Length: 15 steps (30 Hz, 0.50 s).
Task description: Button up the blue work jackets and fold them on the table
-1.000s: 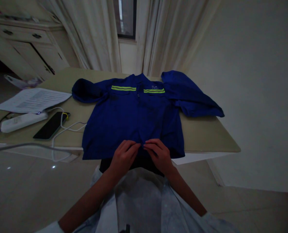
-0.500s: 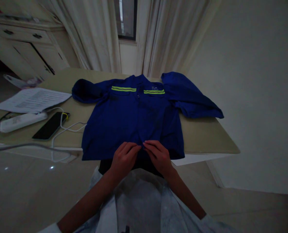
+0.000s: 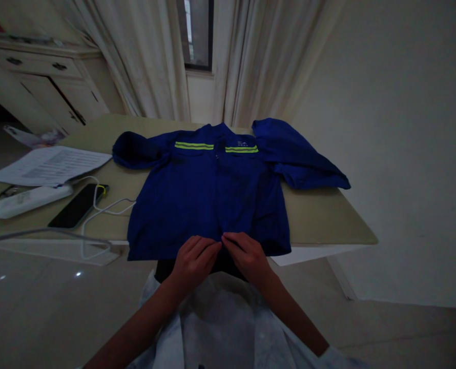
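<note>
A blue work jacket (image 3: 189, 205) with yellow-green stripes across its chest lies front up, its collar at the far side. Its bottom hem hangs slightly over the near table edge. At the middle of that hem, my left hand (image 3: 196, 259) pinches the fabric beside the front opening. Just to the right, my right hand (image 3: 249, 256) grips the hem's other side, fingertips almost meeting those of the left. Whatever small part sits between the fingertips is hidden. The left sleeve in view is bunched, and the right one spreads out toward the table's right corner.
The jacket rests on a beige table (image 3: 320, 220). Left of it are a black phone (image 3: 76, 206), a white power strip (image 3: 34, 200), white cables and printed sheets (image 3: 51, 165). Behind stand curtains (image 3: 159, 61) and a cabinet (image 3: 55, 82); a wall rises at right.
The view has tilted slightly, so the table and jacket sit a little lower. Both hands stay at the hem's middle, their fingertips shifted slightly down and left.
</note>
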Tool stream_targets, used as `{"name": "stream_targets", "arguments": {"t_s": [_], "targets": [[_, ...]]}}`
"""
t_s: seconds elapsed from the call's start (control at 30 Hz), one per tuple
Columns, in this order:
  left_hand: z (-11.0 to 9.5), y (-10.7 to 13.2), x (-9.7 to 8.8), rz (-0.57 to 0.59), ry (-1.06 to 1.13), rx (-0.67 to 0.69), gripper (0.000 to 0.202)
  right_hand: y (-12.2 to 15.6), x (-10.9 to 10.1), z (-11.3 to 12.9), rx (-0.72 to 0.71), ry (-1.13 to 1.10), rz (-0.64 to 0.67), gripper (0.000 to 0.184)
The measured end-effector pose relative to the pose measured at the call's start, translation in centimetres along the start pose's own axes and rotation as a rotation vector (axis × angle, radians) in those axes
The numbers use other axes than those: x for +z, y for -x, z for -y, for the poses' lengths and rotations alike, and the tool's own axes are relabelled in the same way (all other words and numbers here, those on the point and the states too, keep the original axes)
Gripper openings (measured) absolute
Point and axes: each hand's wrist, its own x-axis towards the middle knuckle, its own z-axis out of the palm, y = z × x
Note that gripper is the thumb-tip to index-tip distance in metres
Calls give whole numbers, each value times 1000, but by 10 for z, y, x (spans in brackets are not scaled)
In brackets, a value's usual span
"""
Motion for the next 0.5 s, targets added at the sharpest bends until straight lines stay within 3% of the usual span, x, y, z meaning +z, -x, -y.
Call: {"name": "stream_targets", "arguments": {"t_s": [0.23, 0.3, 0.4, 0.5], "targets": [[2, 4, -2, 15, 57, 30, 23, -4, 0, 4, 72, -53, 35, 28], [4, 5, -4, 8, 67, 25, 24, -9, -4, 4, 148, -147, 119, 30], [7, 9, -7, -21, 104, 43, 29, -18, -14, 1, 211, -307, 305, 50], [9, 15, -6, -21, 131, 68, 33, -25, -21, -7, 225, -374, 402, 40]]}}
